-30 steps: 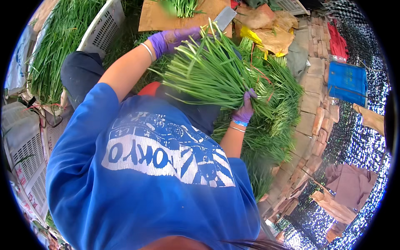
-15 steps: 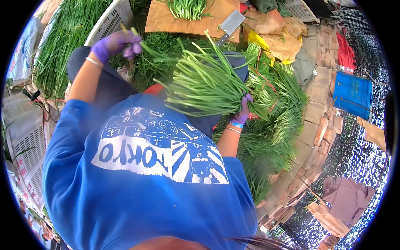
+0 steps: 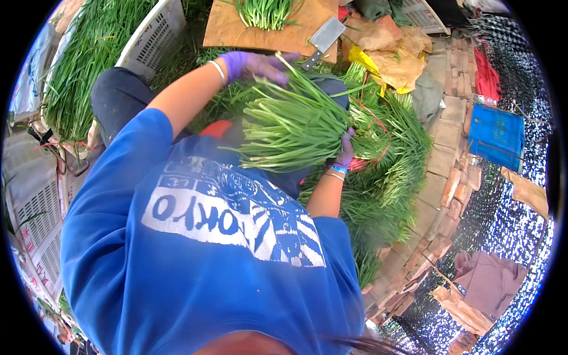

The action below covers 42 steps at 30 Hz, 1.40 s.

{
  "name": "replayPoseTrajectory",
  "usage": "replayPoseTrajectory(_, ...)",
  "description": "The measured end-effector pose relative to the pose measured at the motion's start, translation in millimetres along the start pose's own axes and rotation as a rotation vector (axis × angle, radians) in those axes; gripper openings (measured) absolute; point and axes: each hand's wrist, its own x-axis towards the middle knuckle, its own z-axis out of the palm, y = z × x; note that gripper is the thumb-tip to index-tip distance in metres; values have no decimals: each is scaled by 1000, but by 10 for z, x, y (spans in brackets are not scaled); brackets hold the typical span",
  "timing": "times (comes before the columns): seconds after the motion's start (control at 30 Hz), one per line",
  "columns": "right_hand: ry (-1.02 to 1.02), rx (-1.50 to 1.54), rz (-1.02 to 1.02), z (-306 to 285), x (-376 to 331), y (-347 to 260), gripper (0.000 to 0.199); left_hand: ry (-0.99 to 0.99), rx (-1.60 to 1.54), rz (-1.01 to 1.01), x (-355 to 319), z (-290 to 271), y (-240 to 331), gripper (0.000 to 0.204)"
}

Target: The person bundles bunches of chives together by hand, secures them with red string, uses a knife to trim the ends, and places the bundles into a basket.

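My right hand, in a purple glove, grips a thick bunch of green chives at its base, the leaves fanning out to the left over my lap. My left hand, also in a purple glove, rests on the top of the same bunch, fingers on a few stalks. More chives lie heaped on the ground to the right of the bunch.
A wooden cutting board with cut chives and a cleaver lies ahead. White plastic crates full of chives stand at the left. Brown paper and a blue bag lie to the right on brick paving.
My left hand swung out to the left crate, then came back to the top of the bunch. My right hand kept its hold on the bunch.
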Motion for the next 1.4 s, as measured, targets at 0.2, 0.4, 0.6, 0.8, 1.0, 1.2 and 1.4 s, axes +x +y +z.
replayPoseTrajectory(0.2,94,-13,-42,-11,-62,-5,36,-121,294,-210,30,283,379,36)
replayPoseTrajectory(0.4,-50,149,-8,-102,-87,-11,25,15,-49,-254,-724,-267,200,20)
replayPoseTrajectory(0.6,7,169,47,-71,-84,-26,22,90,-432,44,-1463,-734,3,29)
replayPoseTrajectory(0.8,-11,137,82,-93,-58,-15,23,226,-46,-49,-575,-243,-257,76)
replayPoseTrajectory(1.0,8,195,136,-10,11,19,20,-461,-405,147,142,250,-106,80)
replayPoseTrajectory(1.2,27,169,27,-74,-123,19,26,-93,-384,-48,-408,413,37,65)
replayPoseTrajectory(1.4,-97,273,57,-259,-71,76,30,-63,-436,69,-1252,72,-22,31)
